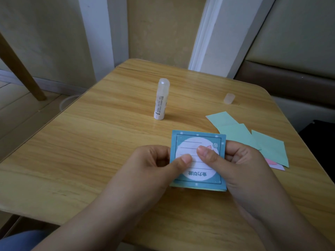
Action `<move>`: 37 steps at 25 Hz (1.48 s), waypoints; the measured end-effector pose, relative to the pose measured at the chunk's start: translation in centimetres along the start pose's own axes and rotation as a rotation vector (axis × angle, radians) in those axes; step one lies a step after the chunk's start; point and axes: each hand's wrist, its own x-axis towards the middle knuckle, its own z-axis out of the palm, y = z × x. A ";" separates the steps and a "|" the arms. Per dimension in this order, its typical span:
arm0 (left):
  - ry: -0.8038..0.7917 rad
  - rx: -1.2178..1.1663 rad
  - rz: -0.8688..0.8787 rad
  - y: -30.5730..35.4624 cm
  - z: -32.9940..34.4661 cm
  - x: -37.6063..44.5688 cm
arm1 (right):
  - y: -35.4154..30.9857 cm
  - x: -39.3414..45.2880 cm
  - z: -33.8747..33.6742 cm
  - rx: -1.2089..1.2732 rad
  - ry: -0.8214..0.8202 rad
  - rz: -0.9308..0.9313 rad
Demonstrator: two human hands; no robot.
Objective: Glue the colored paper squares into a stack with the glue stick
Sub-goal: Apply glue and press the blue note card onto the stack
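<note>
On the wooden table, my left hand and right hand pinch the printed blue stack, thumbs on top. I'd square its edges, seemingly layered, then press evenly; the glue stick stands uncapped beyond.

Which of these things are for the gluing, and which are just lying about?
For the job:
- printed blue square, held by left hand and right hand
- green squares
- glue stick, upright
- its cap

Lying about:
- wooden leg beside the table
</note>
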 end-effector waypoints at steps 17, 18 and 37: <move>-0.016 0.137 0.040 0.2 -1.4 -0.2 | -0.2 0.1 -1.1 0.002 -0.081 0.070; -0.022 0.158 0.047 0.2 -1.6 -0.2 | -0.3 0.1 -1.2 0.024 -0.087 0.064; 0.092 1.397 0.831 -3.5 -4.2 -2.2 | 3.2 0.2 0.5 -1.182 -0.155 -0.732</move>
